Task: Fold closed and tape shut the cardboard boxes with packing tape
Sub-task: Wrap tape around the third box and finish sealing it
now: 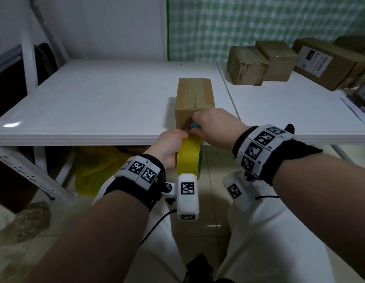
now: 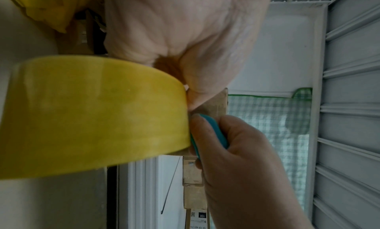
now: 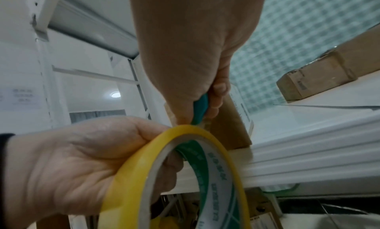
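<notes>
A white table (image 1: 85, 99) fills the middle of the head view, its near edge running across the frame just above the hands, with a broad bare stretch on its left half. At the upper right stand several closed cardboard boxes (image 1: 247, 65), one carrying a white printed label (image 1: 314, 60) whose writing is too small to read there; in the left wrist view a label low in the frame shows "15H". The cardboard box (image 1: 195, 99) being sealed sits near the table's front edge, centre of the frame, its top flaps folded shut with a glossy strip of tape along the seam and down toward the near face. Just below that face, beyond the table edge, the left hand (image 1: 170, 147) grips a yellow roll of packing tape (image 1: 189, 158), thumb on the outer band and fingers through the core; the core's inner side is green with white printed characters that I cannot read. The right hand (image 1: 216, 125) is closed round a small teal cutter (image 1: 195, 125), held against the box's near face right where the tape leaves the roll. Under the table, lower left, lies a yellow bag (image 1: 98, 168).
</notes>
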### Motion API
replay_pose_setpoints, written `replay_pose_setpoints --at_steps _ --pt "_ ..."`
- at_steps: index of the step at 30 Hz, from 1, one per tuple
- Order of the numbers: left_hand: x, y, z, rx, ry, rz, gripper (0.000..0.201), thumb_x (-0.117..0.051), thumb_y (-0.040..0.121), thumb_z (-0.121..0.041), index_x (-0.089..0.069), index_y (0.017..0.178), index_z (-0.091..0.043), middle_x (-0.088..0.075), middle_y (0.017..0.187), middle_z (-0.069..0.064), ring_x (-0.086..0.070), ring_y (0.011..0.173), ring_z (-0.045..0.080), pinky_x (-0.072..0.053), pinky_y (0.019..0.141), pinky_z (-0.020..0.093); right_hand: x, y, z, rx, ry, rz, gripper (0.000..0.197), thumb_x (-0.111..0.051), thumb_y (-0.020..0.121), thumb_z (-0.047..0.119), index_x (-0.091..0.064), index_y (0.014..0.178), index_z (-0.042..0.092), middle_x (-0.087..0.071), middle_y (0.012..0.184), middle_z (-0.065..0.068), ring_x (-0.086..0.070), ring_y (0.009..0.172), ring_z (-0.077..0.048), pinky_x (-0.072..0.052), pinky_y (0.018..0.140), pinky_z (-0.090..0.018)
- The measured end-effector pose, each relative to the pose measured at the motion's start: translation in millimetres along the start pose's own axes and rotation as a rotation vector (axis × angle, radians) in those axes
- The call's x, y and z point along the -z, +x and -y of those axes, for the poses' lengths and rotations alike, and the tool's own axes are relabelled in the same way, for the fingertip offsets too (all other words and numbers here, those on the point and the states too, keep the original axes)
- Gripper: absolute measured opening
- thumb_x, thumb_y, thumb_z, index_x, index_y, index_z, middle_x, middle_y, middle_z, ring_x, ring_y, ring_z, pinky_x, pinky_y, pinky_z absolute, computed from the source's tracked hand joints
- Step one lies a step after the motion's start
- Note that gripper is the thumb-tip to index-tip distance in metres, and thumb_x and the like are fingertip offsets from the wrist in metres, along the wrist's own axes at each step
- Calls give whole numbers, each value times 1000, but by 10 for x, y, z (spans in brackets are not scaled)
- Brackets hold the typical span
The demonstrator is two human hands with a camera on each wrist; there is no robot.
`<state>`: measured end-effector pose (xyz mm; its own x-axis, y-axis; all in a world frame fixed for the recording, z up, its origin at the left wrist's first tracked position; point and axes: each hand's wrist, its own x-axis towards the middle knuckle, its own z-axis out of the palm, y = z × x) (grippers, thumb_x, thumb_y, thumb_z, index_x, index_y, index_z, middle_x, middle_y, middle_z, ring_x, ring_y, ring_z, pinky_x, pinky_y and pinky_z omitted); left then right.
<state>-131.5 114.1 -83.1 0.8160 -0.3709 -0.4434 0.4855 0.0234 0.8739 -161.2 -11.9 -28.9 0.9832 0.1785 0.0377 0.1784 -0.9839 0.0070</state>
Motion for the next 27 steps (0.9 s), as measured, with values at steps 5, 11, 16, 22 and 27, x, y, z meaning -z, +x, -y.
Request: replay_pose_setpoints --at_steps 5,11,16,22,27 --pt "0 2 -21 -11 20 3 15 -48 96 -8 -59 105 -6 -62 71 12 -63 55 20 -56 54 29 -19 62 33 67 -126 16 29 -40 100 31 -55 108 8 -60 106 -11 -59 94 -29 -41 70 -33" --pt "-2 5 -53 2 13 3 14 -48 96 -9 -60 102 -6 -63 76 14 -62 63 25 -57 60 35 -60 121 42 116 -213 -13 24 -38 100 22 -55 108 7 -60 101 -11 -59 88 -30 -37 64 -33" --pt "-18 -6 -63 -10 21 -12 12 -49 96 -8 -60 98 -7 -63 73 13 -62 56 22 -56 52 30 -57 117 9 140 -287 0 23 -37 99 14 -55 112 8 -60 102 -10 -59 87 -29 -37 61 -33" --pt "-26 -18 -97 -9 47 -69 7 -54 94 -11 -57 87 -11 -60 72 12 -59 59 23 -53 47 28 -73 41 -196 99 -320 85 21 -41 99 16 -55 113 9 -60 105 -10 -60 92 -30 -39 64 -33" --pt "-3 -17 -113 7 110 -84 3 -56 93 -13 -56 96 -11 -61 77 12 -61 62 22 -54 52 30 -109 -78 -351 -44 -210 133 27 -43 98 25 -57 114 9 -60 109 -11 -58 93 -28 -38 66 -31"
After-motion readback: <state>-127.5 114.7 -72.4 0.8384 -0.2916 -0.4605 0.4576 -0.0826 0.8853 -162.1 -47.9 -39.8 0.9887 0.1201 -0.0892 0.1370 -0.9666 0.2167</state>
